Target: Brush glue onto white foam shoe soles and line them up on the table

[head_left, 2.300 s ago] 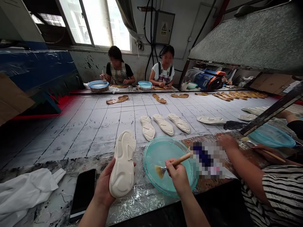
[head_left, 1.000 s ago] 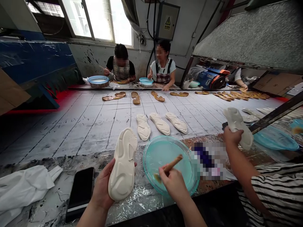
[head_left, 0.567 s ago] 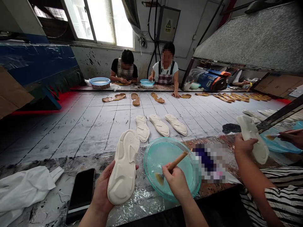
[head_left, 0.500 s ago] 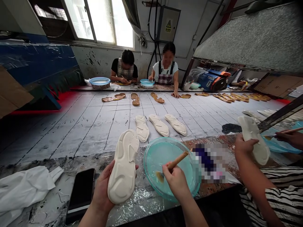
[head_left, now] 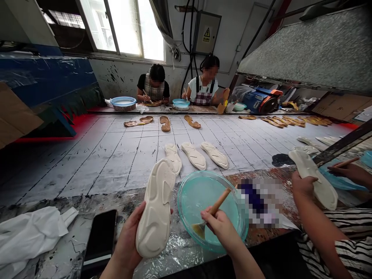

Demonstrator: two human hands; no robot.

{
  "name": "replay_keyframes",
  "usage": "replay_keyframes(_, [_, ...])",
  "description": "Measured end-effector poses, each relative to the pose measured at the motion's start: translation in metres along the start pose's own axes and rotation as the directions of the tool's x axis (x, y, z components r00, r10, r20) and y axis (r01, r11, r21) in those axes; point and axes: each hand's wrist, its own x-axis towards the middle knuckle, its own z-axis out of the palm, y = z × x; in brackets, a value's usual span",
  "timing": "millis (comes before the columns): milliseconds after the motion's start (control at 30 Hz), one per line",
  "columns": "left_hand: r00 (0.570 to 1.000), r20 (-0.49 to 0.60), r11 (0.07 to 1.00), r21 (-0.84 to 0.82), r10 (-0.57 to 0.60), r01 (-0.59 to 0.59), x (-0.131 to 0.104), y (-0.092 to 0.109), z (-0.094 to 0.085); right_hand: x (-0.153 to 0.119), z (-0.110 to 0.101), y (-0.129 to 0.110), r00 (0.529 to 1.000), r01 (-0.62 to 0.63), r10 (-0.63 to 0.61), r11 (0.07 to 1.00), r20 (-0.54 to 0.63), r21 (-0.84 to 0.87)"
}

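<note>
My left hand grips a white shoe sole by its sides, tilted upright with its moulded face toward me. Some of its fingers are hidden behind the sole. In my right hand is a paintbrush with a wooden handle, pinched near the ferrule. Its pale bristles point down over the near left part of a teal bowl that holds a cloudy liquid. Beyond the bowl, three more white soles lie on the white conveyor cloth; the leftmost is partly covered by the held one.
A phone and a crumpled white cloth lie at my left. To my right, a co-worker's hand holds another white sole beside a blue basin. Two people sit across the belt, near brown soles.
The sole in my left hand and the brush have shifted slightly right and down. Across the belt, one person has lifted a brown sole. The neighbour's sole has tilted further.
</note>
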Motion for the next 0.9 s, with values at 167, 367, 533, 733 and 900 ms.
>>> replay_keyframes(167, [0.998,0.067,1.000,-0.017,-0.014,0.015,-0.006,-0.005,0.007,-0.032,0.004,-0.008,0.998,0.062,-0.054,0.961,-0.038,0.271])
replay_keyframes(367, [0.958,0.287,1.000,-0.002,0.023,-0.023,-0.031,-0.006,0.029,-0.059,0.064,-0.033,0.428,0.902,-0.903,0.429,0.023,0.051])
replay_keyframes(533, [0.949,0.280,0.989,-0.058,0.148,-0.137,-0.048,-0.006,0.034,-0.057,0.109,-0.048,0.248,0.943,-0.914,0.304,-0.322,-0.138])
replay_keyframes(733, [0.943,0.330,0.999,-0.018,0.036,-0.031,-0.047,-0.009,0.023,-0.059,0.101,-0.056,0.160,0.938,-0.911,0.260,-0.380,-0.230])
replay_keyframes(900, [0.924,0.360,0.991,-0.087,0.127,-0.102,-0.047,-0.009,0.010,-0.059,0.091,-0.064,0.135,0.938,-0.969,0.192,-0.205,-0.289])
